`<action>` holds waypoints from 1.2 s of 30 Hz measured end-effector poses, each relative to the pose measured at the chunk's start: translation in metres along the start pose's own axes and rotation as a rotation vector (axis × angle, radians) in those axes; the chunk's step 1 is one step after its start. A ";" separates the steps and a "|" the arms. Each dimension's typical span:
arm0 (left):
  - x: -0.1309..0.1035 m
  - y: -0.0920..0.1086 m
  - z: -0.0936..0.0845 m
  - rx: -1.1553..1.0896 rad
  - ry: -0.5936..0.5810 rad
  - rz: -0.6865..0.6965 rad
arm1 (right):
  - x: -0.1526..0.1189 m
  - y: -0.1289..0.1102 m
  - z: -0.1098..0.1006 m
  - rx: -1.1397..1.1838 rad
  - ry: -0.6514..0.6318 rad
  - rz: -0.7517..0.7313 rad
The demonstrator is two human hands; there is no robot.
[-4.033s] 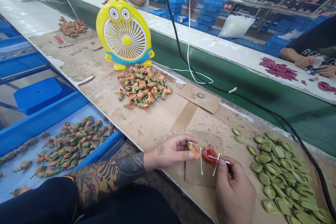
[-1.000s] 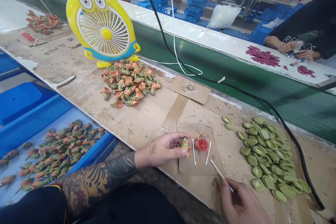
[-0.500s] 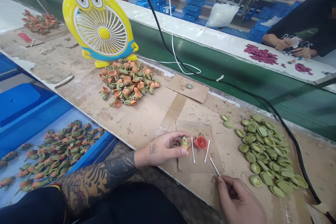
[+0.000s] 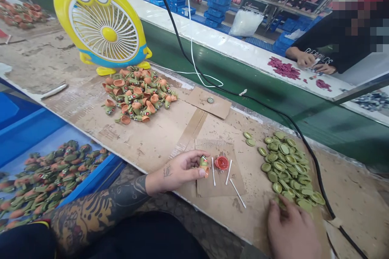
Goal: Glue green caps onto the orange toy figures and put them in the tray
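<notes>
My left hand point(image 4: 185, 170) is closed around a small green and orange figurine point(image 4: 204, 163), holding it upright above the cardboard. My right hand point(image 4: 291, 226) is at the near edge of a pile of green oval caps point(image 4: 287, 162), its thumb and index finger closed on one green oval cap point(image 4: 278, 201), partly hidden by the fingers. Between the hands, a cotton swab point(image 4: 238, 193) lies on the cardboard. Two more swabs lie either side of a red dish point(image 4: 221, 162), which holds something red.
A heap of green and orange figurines point(image 4: 136, 95) lies before a yellow fan point(image 4: 103, 24). More figurines fill a blue bin point(image 4: 100, 180) at lower left. A black cable point(image 4: 291, 119) crosses the table. Across the partition, a person point(image 4: 322, 48) handles parts near magenta pieces point(image 4: 282, 68).
My right hand has let go of the cotton swab, which now lies on the cardboard, and has moved right to the green caps. My left hand still holds the figurine. The view has shifted.
</notes>
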State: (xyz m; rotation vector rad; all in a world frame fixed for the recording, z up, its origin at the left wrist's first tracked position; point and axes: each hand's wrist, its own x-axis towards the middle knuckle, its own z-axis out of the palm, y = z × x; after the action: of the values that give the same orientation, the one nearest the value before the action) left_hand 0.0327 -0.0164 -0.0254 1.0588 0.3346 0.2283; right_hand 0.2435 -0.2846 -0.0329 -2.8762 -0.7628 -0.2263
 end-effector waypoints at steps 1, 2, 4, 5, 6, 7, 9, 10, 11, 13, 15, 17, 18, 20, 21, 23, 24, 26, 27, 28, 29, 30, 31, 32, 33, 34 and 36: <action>0.000 0.000 0.000 0.003 -0.001 0.004 | 0.000 0.000 0.000 0.020 -0.023 0.047; 0.000 0.000 0.000 0.010 -0.002 0.004 | 0.000 0.000 -0.001 0.055 -0.055 0.107; -0.001 -0.001 -0.001 0.029 -0.005 -0.002 | -0.001 0.000 -0.003 0.159 -0.147 0.192; -0.001 -0.001 -0.002 0.038 -0.006 -0.005 | -0.001 0.001 -0.003 0.214 -0.182 0.195; -0.001 -0.001 -0.002 0.044 -0.006 -0.006 | -0.001 0.001 -0.003 0.249 -0.196 0.169; -0.001 0.000 -0.002 0.048 -0.005 -0.006 | -0.001 0.001 -0.003 0.254 -0.185 0.133; 0.000 0.000 -0.002 0.051 -0.010 -0.001 | 0.000 0.000 -0.002 0.204 -0.133 0.098; 0.000 0.000 -0.002 0.046 -0.013 0.001 | 0.001 -0.001 -0.001 0.180 -0.123 0.111; 0.001 0.000 -0.002 0.041 -0.017 0.002 | 0.001 -0.003 0.000 0.167 -0.134 0.128; 0.000 -0.002 -0.002 0.023 -0.029 0.004 | 0.001 -0.006 0.002 0.173 -0.178 0.143; -0.001 -0.005 -0.003 -0.005 -0.025 0.019 | -0.001 -0.009 0.003 0.200 -0.195 0.130; -0.003 -0.009 -0.003 -0.057 -0.008 0.051 | -0.004 -0.013 0.001 0.332 -0.176 0.142; -0.004 -0.010 -0.002 -0.091 -0.005 0.066 | -0.006 -0.016 -0.002 0.452 -0.173 0.139; -0.008 -0.012 0.003 -0.153 -0.019 0.080 | -0.011 -0.024 -0.009 0.712 -0.161 0.069; -0.010 -0.012 0.007 -0.176 -0.033 0.078 | -0.014 -0.029 -0.014 0.814 -0.153 0.001; -0.013 -0.010 0.016 -0.208 -0.056 0.068 | -0.018 -0.042 -0.024 0.934 -0.132 -0.168; -0.014 -0.009 0.020 -0.224 -0.066 0.058 | -0.020 -0.050 -0.028 0.967 -0.113 -0.245; -0.016 -0.006 0.028 -0.257 -0.085 0.021 | -0.022 -0.065 -0.035 0.999 -0.086 -0.369; -0.017 -0.005 0.030 -0.270 -0.095 0.001 | -0.023 -0.072 -0.037 1.003 -0.072 -0.414; -0.019 -0.003 0.032 -0.279 -0.104 -0.017 | -0.023 -0.077 -0.038 0.996 -0.060 -0.447; -0.020 -0.002 0.032 -0.285 -0.112 -0.028 | -0.024 -0.082 -0.039 0.982 -0.054 -0.475; -0.021 0.000 0.032 -0.293 -0.116 -0.031 | -0.024 -0.085 -0.039 0.961 -0.047 -0.499; -0.022 0.001 0.032 -0.300 -0.116 -0.030 | -0.024 -0.087 -0.038 0.934 -0.039 -0.517; -0.024 0.002 0.031 -0.308 -0.112 -0.029 | -0.024 -0.088 -0.038 0.903 -0.026 -0.532; -0.025 0.003 0.031 -0.315 -0.103 -0.032 | -0.025 -0.088 -0.038 0.871 -0.012 -0.555; -0.026 0.003 0.030 -0.320 -0.094 -0.040 | -0.025 -0.089 -0.038 0.841 0.002 -0.578; -0.026 0.003 0.030 -0.321 -0.083 -0.047 | -0.026 -0.092 -0.039 0.807 0.032 -0.625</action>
State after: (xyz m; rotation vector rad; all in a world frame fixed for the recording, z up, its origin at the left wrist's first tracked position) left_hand 0.0193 -0.0482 -0.0055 0.7410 0.2383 0.1882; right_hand 0.1712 -0.2257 0.0102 -1.8304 -1.3476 -0.0151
